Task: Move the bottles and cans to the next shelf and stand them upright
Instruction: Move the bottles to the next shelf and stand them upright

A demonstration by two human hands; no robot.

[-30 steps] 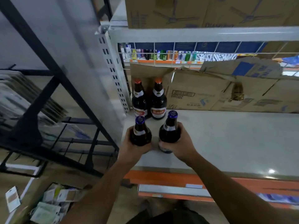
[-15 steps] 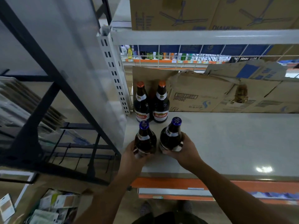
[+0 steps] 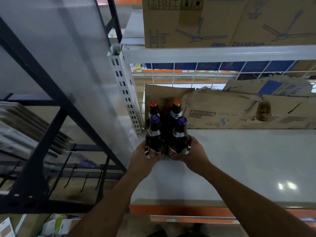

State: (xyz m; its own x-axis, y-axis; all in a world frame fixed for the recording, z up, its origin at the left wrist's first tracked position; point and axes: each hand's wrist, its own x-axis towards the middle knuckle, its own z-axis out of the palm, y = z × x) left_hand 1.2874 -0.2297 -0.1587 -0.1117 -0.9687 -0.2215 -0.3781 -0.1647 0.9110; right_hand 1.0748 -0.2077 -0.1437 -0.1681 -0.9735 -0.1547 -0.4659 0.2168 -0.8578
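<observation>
The left hand (image 3: 143,156) and right hand (image 3: 191,154) are each being curled round a blue-capped bottle (image 3: 153,139), so both are being held upright at the shelf (image 3: 239,159), directly before the orange-capped bottles (image 3: 177,108), likely forming a second row.

The grey shelf (image 3: 239,159), orange along its front edge, bears 2 orange-capped bottles (image 3: 153,109) upright at its back-left corner, 2 blue-capped bottles (image 3: 154,134) just before them, and crumpled cardboard boxes (image 3: 222,113) along the back.

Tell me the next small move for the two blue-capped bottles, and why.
Probably settle both on the shelf and let go: the left hand grips the left blue-capped bottle, the right hand the right blue-capped bottle, both upright, close in front of the orange-capped bottles.
</observation>
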